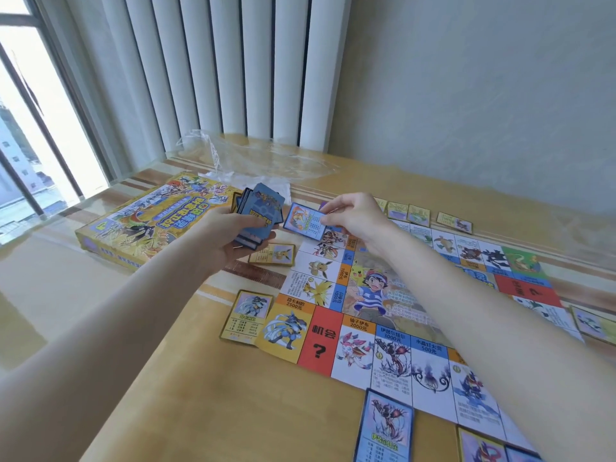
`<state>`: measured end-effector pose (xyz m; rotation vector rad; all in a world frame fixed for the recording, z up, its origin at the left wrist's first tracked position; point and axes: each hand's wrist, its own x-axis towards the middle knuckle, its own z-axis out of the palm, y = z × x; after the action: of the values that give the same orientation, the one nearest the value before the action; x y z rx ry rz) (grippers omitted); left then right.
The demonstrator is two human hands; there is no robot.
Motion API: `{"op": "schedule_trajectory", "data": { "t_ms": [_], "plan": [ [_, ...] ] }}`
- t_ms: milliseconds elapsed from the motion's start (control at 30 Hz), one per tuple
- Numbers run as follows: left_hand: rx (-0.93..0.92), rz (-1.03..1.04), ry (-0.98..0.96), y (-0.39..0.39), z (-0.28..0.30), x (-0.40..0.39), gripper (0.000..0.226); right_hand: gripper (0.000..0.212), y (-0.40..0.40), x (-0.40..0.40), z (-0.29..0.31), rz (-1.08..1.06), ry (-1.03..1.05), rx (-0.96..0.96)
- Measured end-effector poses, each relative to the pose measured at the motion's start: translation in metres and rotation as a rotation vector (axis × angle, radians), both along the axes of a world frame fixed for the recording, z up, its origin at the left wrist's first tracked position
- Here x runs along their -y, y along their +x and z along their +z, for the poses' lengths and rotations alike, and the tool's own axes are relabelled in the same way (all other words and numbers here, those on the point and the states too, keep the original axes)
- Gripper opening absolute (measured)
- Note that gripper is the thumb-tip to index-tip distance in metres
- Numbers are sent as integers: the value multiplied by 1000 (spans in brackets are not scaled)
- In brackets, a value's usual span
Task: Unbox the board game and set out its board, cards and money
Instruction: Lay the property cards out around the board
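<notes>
The colourful game board (376, 305) lies unfolded on the yellow table. My left hand (230, 241) grips a fanned stack of blue-backed cards (260, 211) above the board's far left corner. My right hand (356, 218) pinches a single blue-bordered card (305, 221) just right of the stack, held above the board. Several cards lie face up around the board: a yellow one (246, 316) at the left, another yellow one (273, 254) under my left hand, a blue one (385, 428) at the near edge, and a row (418, 213) along the far side.
The yellow game box (133, 228) lies at the far left of the table near the window. Crumpled clear plastic wrap (260, 158) sits behind it by the vertical blinds. More cards (481, 446) lie at the near right and far right (596, 323) edges of the board.
</notes>
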<state>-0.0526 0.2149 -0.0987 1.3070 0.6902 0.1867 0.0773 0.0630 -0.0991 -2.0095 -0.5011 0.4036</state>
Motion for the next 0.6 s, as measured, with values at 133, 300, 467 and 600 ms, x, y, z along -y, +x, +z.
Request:
{"op": "schedule_trajectory", "data": {
  "t_ms": [133,300,467,600],
  "plan": [
    [12,-12,1,5,5,9,12,17,2,11,2,21,2,-11],
    [-40,8,82,10,5,16,17,19,5,20,8,-20,67,-28],
    [-82,6,86,7,-2,24,22,18,5,25,7,-51,96,-45],
    [-84,18,65,7,-4,23,23,18,6,28,6,-87,111,-44]
  ]
}}
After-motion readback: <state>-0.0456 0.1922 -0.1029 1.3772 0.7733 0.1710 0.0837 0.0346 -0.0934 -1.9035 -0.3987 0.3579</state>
